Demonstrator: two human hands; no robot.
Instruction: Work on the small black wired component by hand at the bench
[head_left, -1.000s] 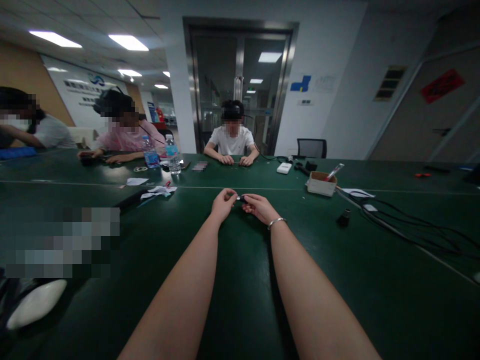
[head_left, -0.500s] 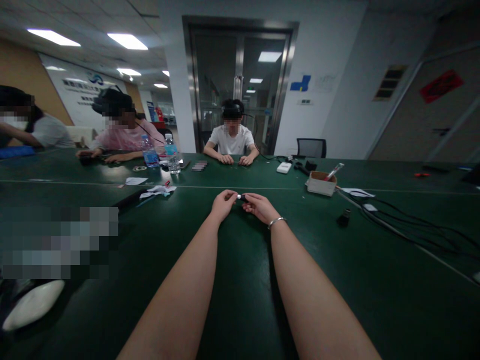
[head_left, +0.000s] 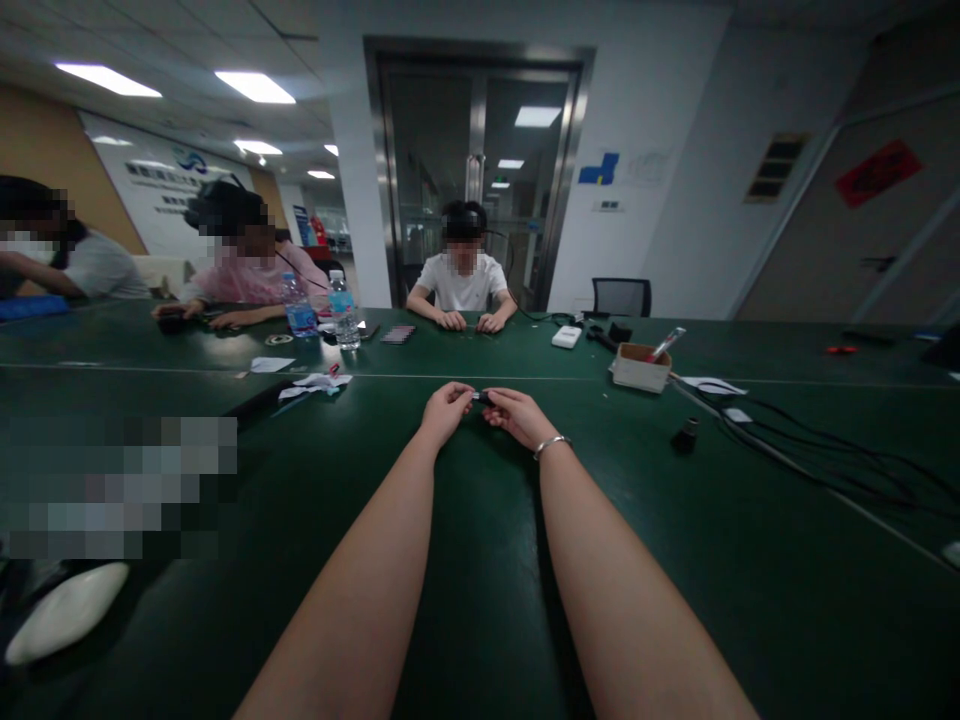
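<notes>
A small object, silvery at its left end and black at its right [head_left: 481, 398], is held between my two hands over the dark green table [head_left: 487, 560]. My left hand [head_left: 448, 412] pinches the silvery end with thumb and fingertips. The black end is in the closed fingers of my right hand [head_left: 517, 416], which has a silver bangle at the wrist. What exactly the object is cannot be made out.
Beyond the hands, a person in white [head_left: 462, 285] sits across the table. Two bottles [head_left: 344, 318] and papers [head_left: 313, 384] lie left of centre. To the right are a small box [head_left: 641, 370], a dark brush-like item [head_left: 685, 436] and black cables [head_left: 832, 450].
The silvery part between my fingers shows slightly less than before. Both hands have otherwise kept their grip and place.
</notes>
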